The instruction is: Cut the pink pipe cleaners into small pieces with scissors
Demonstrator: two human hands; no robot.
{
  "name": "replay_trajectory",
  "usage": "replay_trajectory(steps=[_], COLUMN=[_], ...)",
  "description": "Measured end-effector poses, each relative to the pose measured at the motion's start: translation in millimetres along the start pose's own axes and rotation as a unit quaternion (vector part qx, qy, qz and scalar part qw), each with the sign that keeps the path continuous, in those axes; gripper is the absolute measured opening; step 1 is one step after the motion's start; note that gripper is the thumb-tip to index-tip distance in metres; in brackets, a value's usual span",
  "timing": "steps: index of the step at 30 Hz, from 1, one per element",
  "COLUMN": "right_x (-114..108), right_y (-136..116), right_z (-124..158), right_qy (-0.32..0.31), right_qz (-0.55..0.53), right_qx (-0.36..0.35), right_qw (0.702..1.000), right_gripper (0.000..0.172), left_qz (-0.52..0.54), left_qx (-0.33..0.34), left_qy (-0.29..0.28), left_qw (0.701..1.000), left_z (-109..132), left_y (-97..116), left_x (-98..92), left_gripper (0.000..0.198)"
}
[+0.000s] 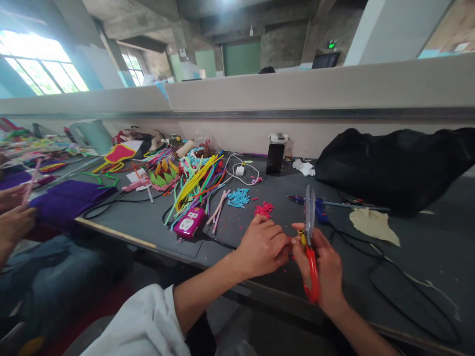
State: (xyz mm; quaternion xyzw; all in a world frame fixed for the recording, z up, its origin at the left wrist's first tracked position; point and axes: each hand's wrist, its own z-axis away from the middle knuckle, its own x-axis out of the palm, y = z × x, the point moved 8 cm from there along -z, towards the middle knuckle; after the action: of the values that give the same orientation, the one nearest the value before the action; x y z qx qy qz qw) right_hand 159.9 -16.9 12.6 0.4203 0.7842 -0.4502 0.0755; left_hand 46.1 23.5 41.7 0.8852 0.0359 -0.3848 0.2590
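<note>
Scissors (314,277) with red handles rest in my right hand (328,269), which is closed round them with the blades pointing up. My left hand (263,244) is closed in a pinch, its fingertips meeting those of the right hand. A trace of red shows where they meet, too small to name. Just beyond the left hand lies a heap of short red pieces (264,208), and beside it a heap of short blue pieces (238,197). Pink fuzzy stems (218,212) lie left of these, near a magenta box (190,223) with a white pattern.
Colourful pipe cleaners (198,180) pile up at left centre. A phone (275,158) stands upright at the back. Right of the scissors lie a blue glue gun (322,213), black cable and beige cloth (373,225). A black bag (386,168) sits behind. A co-worker's hands (17,220) appear far left.
</note>
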Motion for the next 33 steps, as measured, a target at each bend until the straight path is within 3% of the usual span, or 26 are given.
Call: replay_trajectory(steps=[3, 5, 7, 9, 12, 17, 19, 23, 28, 33], right_x=[1, 2, 4, 7, 14, 26, 32, 40, 42, 39], right_y=[0, 1, 2, 1, -1, -5, -3, 1, 6, 6], right_z=[0, 0, 1, 1, 5, 17, 24, 33, 33, 32], right_qy=[-0.009, -0.017, -0.027, -0.037, -0.054, -0.037, -0.034, -0.036, -0.046, -0.030], right_qz=[-0.007, -0.020, -0.032, -0.039, -0.042, -0.004, 0.013, 0.047, 0.060, 0.052], right_qx=[0.007, 0.020, 0.034, 0.037, 0.029, -0.018, -0.035, -0.067, -0.051, -0.054], right_qw=[1.000, 0.999, 0.999, 0.998, 0.997, 0.999, 0.999, 0.996, 0.996, 0.997], right_gripper=[0.023, 0.025, 0.028, 0.030, 0.031, 0.033, 0.033, 0.034, 0.031, 0.029], left_qz=[0.025, 0.091, 0.203, 0.320, 0.452, 0.629, 0.666, 0.690, 0.709, 0.724], left_qx=[-0.019, -0.082, -0.174, -0.254, -0.312, -0.319, -0.315, -0.313, -0.321, -0.291], left_qy=[0.003, 0.025, 0.059, 0.096, 0.164, 0.250, 0.265, 0.271, 0.273, 0.278], left_qw=[0.999, 0.992, 0.962, 0.907, 0.820, 0.664, 0.622, 0.593, 0.566, 0.560], left_z=[-1, 0, 4, 10, 15, 15, 15, 15, 18, 16], left_y=[-3, -14, -31, -46, -58, -66, -66, -62, -60, -60], left_x=[1.3, -0.9, -2.5, -1.9, -3.3, 0.0, 2.5, 6.2, 11.9, 10.8], left_gripper=[0.011, 0.010, 0.008, 0.004, 0.005, 0.009, 0.011, 0.015, 0.018, 0.015])
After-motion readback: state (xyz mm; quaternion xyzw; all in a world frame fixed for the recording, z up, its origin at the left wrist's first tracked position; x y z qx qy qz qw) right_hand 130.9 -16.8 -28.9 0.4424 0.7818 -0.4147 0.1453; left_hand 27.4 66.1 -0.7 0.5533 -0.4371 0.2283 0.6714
